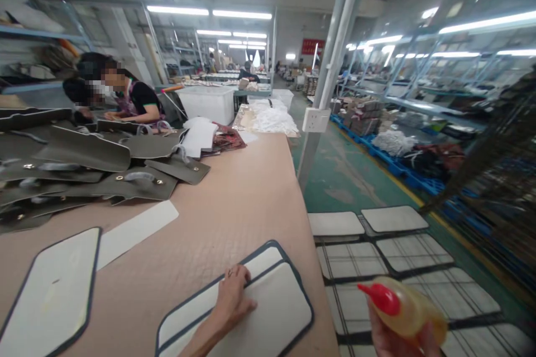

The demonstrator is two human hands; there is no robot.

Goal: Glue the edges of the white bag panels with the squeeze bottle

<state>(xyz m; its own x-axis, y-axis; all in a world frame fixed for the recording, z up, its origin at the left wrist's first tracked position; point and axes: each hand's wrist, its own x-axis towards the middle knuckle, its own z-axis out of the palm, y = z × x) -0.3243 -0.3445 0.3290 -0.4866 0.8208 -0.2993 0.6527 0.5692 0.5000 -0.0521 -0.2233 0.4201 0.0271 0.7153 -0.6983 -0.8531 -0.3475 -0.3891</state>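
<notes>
Two white panels with dark bound edges overlap on the table in front of me, the upper panel (276,307) covering most of the lower panel (262,259). My left hand (232,301) is on the upper one, fingers curled over its far dark edge and thumb on its white face. Off the table's right edge, my right hand (387,337) grips a squeeze bottle (419,312) of yellowish liquid. Its red nozzle cap points left, and the bottle is tilted on its side. Part of that hand is hidden behind the bottle.
Another dark-edged panel (54,290) lies at left, beside a white strip (138,231). Grey-brown pieces with handles (87,156) are heaped behind. White panels on a rack (354,259) stand right of the table (238,195). A post (310,148) rises beyond; a co-worker (140,100) is at left.
</notes>
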